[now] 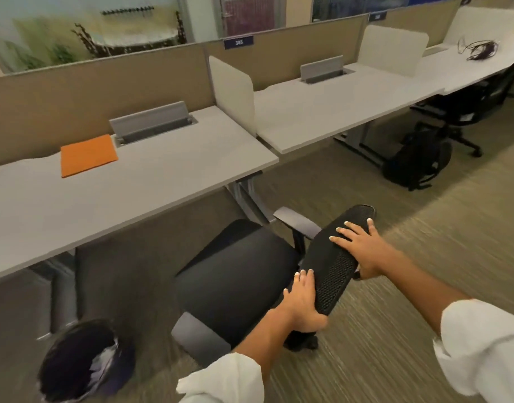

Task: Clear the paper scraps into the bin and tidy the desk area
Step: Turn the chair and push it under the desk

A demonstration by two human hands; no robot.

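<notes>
A black office chair (235,269) stands in front of the grey desk (151,187), its seat turned toward the desk. Both hands grip the top of the chair's mesh backrest (334,269). My left hand (303,301) clasps its near end, and my right hand (356,245) lies over its far end with fingers spread across the mesh. A round black bin (81,362) with white paper scraps inside stands on the carpet at the lower left, under the desk's edge. An orange folder (88,155) lies on the desk near the back.
A grey cable flap (151,122) is raised at the desk's back. White dividers separate neighbouring desks (337,112). A black backpack (418,161) leans on the floor at the right, beside another black chair (465,112). Dark cables (482,49) lie on the far desk.
</notes>
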